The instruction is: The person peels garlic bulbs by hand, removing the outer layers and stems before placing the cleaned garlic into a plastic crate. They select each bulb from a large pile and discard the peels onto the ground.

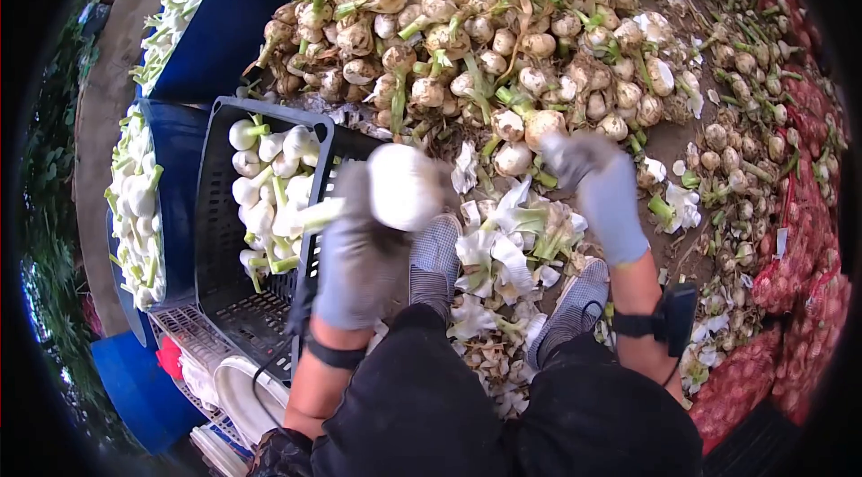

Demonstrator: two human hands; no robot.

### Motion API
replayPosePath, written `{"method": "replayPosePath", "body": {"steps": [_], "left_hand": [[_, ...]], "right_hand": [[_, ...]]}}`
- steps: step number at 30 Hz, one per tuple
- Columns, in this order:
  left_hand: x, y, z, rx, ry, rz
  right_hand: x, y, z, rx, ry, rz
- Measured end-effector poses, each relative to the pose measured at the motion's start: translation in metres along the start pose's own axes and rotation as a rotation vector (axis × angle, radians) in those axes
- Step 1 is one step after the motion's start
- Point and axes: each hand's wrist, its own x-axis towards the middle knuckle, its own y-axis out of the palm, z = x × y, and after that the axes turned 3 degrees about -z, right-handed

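My left hand (355,252), in a grey work glove, is closed around a clean white garlic bulb (406,188) with its pale stem cut short. It is held above my shoe, beside the rim of a black plastic crate (325,198). Inside that crate lie several peeled garlic bulbs (269,194). My right hand (593,176), also gloved, reaches to the near edge of a heap of soil-stained garlic (530,46). Its fingers are smeared by motion next to a dirty garlic bulb (544,125), and their grip cannot be made out.
Stripped white garlic skins (503,248) lie between my shoes (566,311). On the left stand blue tubs (180,149) filled with clean garlic. Red mesh sacks (795,333) line the right side, near scattered small bulbs (732,154). A white bucket (247,396) sits at lower left.
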Motion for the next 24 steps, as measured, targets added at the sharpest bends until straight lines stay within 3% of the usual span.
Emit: {"method": "replayPosePath", "body": {"steps": [1,2,3,4,6,7,9,10,11,12,15,17,19,21,22,23,24], "left_hand": [[-0.004,-0.003,-0.019,0.128,0.208,-0.124],[-0.01,-0.02,-0.032,0.226,0.57,-0.257],[-0.013,-0.024,-0.061,0.77,0.822,-0.411],[-0.019,-0.027,-0.076,0.835,0.967,-0.463],[-0.029,-0.015,-0.092,0.924,1.154,-0.544],[-0.031,0.002,-0.085,0.945,1.202,-0.558],[-0.03,0.017,-0.058,1.122,0.802,-0.361],[-0.008,0.012,-0.034,0.909,0.567,-0.039],[0.008,0.014,-0.013,0.904,0.248,-0.071],[0.027,0.001,0.015,0.804,0.083,-0.029],[0.078,-0.045,0.097,0.949,-0.037,0.075],[0.1,-0.059,0.136,1.146,0.108,0.137],[0.133,-0.076,0.188,0.962,0.128,0.045],[0.133,-0.04,0.173,1.339,0.1,-0.103],[0.14,-0.05,0.187,1.432,0.319,-0.085],[0.14,-0.052,0.183,1.474,0.409,-0.052],[0.134,-0.044,0.168,1.28,0.145,-0.126]], "right_hand": [[-0.017,-0.001,-0.019,-0.008,0.01,-0.002],[-0.032,-0.002,-0.041,-0.365,-0.204,0.311],[-0.036,-0.004,-0.051,-0.72,-0.424,0.628],[-0.035,-0.001,-0.049,-0.725,-0.422,0.627],[-0.028,0.014,-0.042,-1.38,-0.064,0.278],[-0.019,0.018,-0.046,-1.38,-0.067,0.277],[0.002,0.024,-0.073,-1.413,-0.133,0.069],[0.009,0.027,-0.09,-1.398,-0.094,0.01],[0.013,0.029,-0.096,-1.404,-0.103,0.0],[0.014,0.03,-0.101,-1.45,-0.127,-0.031],[0.009,0.019,-0.129,-1.474,-0.255,-0.08],[0.012,0.014,-0.128,-1.415,-0.398,-0.018],[0.006,0.013,-0.116,-1.371,-0.43,0.0],[-0.001,0.003,-0.114,-1.127,-0.469,0.121],[-0.004,-0.005,-0.118,-1.128,-0.492,0.119],[-0.006,-0.012,-0.126,-0.752,-0.308,0.039],[-0.01,-0.016,-0.132,-0.371,-0.118,-0.026]]}}
